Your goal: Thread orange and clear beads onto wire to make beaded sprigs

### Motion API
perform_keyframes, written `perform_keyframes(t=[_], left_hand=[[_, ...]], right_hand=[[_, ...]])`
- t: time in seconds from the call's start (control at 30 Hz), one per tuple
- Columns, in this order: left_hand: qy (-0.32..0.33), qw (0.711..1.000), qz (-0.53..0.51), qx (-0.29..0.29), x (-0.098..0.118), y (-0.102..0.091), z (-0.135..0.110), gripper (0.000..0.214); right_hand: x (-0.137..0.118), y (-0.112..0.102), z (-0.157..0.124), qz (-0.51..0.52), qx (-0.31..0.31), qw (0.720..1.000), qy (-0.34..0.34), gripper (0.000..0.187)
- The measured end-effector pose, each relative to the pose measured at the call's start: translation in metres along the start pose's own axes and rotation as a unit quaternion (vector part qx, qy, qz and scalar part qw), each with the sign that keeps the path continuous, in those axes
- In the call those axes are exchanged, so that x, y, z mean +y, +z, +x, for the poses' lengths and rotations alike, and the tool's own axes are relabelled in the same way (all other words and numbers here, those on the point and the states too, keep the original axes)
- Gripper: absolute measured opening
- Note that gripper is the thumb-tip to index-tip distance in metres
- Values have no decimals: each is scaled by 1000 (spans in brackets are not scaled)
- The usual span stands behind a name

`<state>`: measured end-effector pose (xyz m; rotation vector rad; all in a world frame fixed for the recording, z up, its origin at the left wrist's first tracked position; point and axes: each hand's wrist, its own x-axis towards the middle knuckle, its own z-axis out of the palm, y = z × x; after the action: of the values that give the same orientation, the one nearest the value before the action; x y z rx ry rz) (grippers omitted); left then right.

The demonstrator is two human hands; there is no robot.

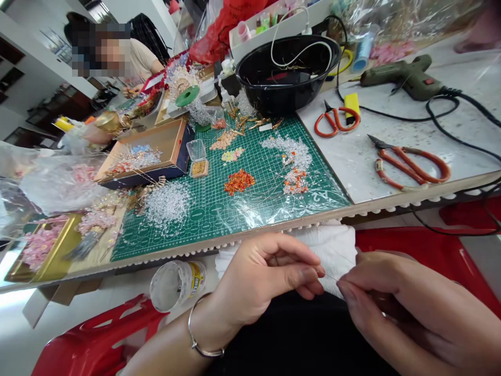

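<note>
My left hand (262,274) and my right hand (399,303) meet in my lap below the table edge, both pinched closed. A very thin wire (331,278) runs between their fingertips. Behind them lies white cloth (336,248). A bracelet circles my left wrist. On the green cutting mat (219,203) above lie heaps of clear beads (168,203), orange beads (238,181) and a mix of clear and orange beads (293,162).
Red-handled snips (410,164) and red scissors (336,120) lie on the white tabletop near a glue gun (407,78) with a black cord. A black bowl (287,73), a bead box (156,151) and a plastic jar (176,284) stand around. Another person sits far left.
</note>
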<state>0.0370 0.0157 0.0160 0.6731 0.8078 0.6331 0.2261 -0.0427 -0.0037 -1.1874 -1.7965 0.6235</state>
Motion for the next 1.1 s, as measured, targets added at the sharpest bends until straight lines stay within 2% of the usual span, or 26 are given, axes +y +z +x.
perform_keyframes(t=[0.17, 0.33, 1.1], left_hand=[[-6, 1000, -1, 0, 0, 1, -1, 11], [-2, 1000, -1, 3, -2, -1, -3, 11], [-5, 1000, 21, 23, -2, -1, -6, 19]], right_hand=[[-1, 1, -2, -8, 10, 1000, 9, 12], [-5, 0, 0, -5, -14, 1000, 15, 15], [-5, 0, 0, -13, -26, 1000, 4, 17]])
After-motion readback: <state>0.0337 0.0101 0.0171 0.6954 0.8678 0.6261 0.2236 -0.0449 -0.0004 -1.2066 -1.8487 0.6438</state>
